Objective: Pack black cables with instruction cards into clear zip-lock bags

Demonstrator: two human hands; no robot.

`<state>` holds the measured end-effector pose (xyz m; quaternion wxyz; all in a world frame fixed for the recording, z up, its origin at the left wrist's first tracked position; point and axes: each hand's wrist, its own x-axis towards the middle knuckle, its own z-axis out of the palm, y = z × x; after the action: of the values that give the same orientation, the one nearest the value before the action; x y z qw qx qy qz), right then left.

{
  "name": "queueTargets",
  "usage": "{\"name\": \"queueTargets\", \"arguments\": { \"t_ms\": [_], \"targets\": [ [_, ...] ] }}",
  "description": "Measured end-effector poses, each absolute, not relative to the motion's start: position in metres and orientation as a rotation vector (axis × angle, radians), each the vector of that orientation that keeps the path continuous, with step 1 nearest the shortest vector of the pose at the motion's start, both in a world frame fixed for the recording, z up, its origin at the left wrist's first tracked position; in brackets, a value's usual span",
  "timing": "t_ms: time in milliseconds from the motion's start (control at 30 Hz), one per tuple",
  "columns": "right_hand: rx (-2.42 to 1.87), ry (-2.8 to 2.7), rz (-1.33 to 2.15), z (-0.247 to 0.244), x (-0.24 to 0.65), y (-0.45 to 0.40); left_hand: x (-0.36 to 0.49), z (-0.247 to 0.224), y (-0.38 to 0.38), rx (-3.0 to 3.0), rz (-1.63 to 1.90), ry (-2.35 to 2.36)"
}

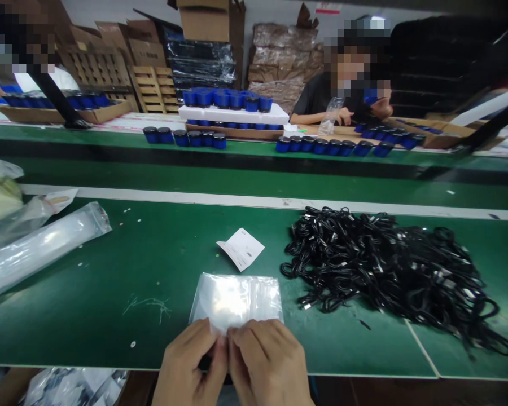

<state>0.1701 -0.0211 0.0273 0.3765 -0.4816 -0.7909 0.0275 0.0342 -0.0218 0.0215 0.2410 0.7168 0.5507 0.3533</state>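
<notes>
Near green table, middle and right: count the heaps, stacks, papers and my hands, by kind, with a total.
Black cable heap: 1
Stack of clear bags: 1
Folded paper: 1
Left hand and right hand: 2
Total: 5

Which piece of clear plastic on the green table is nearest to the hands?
The flat, rectangular piece, right at the left hand and right hand, between them and the folded white paper. The long, tube-like piece lies far left.
</notes>
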Motion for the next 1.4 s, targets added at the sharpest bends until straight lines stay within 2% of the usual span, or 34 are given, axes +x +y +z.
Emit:
{"name": "queueTargets", "arguments": {
  "t_ms": [167,333,533,933,1400],
  "targets": [
    [-1.386,-1.859,0.008,0.030,0.169,-0.011,0.031,0.023,-0.021,2.004,0.992,1.472],
    [-1.423,-1.898,0.676,0.062,0.190,0.016,0.026,0.026,-0.021,1.649,1.064,1.655],
    [-1.561,-1.934,0.896,0.076,0.197,0.075,0.017,0.025,-0.012,1.330,1.125,1.578],
    [-1.631,-2.182,0.857,0.073,0.184,0.101,0.013,0.010,-0.012,1.331,1.103,1.518],
    [-1.470,-2.160,1.027,0.068,0.204,0.101,0.014,0.023,-0.008,1.144,1.135,1.520]
  ]
}}
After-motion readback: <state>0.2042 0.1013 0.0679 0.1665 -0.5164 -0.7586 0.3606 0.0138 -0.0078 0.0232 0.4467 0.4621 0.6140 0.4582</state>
